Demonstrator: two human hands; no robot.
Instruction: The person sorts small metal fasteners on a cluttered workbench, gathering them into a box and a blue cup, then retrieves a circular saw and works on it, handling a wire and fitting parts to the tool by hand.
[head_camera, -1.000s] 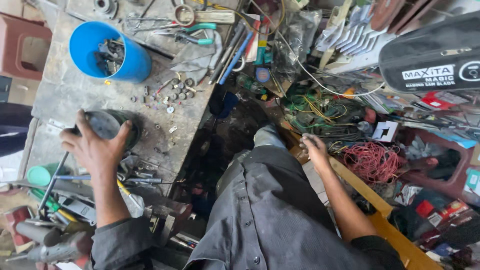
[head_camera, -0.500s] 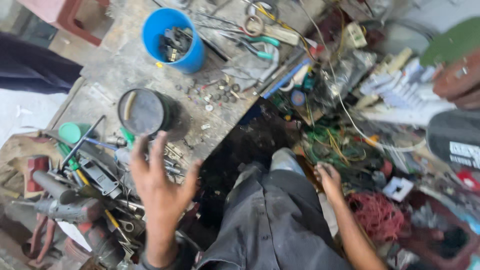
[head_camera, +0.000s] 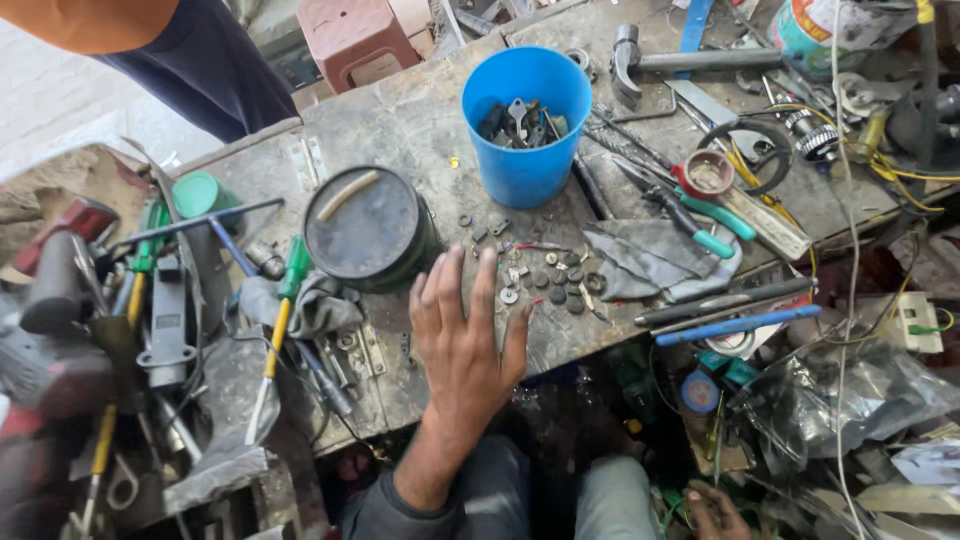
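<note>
My left hand (head_camera: 462, 345) hovers flat and open over the grimy workbench (head_camera: 400, 130), fingers spread, holding nothing. Its fingertips are close to several small dark washers and nuts (head_camera: 550, 282) scattered on the bench. A round dark tin (head_camera: 365, 228) with a short pale tube on its lid stands just beyond the hand to the left. A blue bucket (head_camera: 525, 135) with metal parts stands farther back. My right hand (head_camera: 715, 508) shows only partly at the bottom edge, low among wires beside my knee; its grip is unclear.
Green-handled pliers (head_camera: 690, 215), a hammer (head_camera: 680, 62), a blue rod (head_camera: 738, 325) and grey cloth scraps (head_camera: 650, 258) lie on the right. A green-and-yellow screwdriver (head_camera: 282, 305) and power tools (head_camera: 60, 290) crowd the left. Another person (head_camera: 190, 55) stands at the far left beside a red stool (head_camera: 350, 35).
My left hand has let go of the round dark tin and moved right, toward the small washers. The view has swung so that the bench lies straight ahead.
</note>
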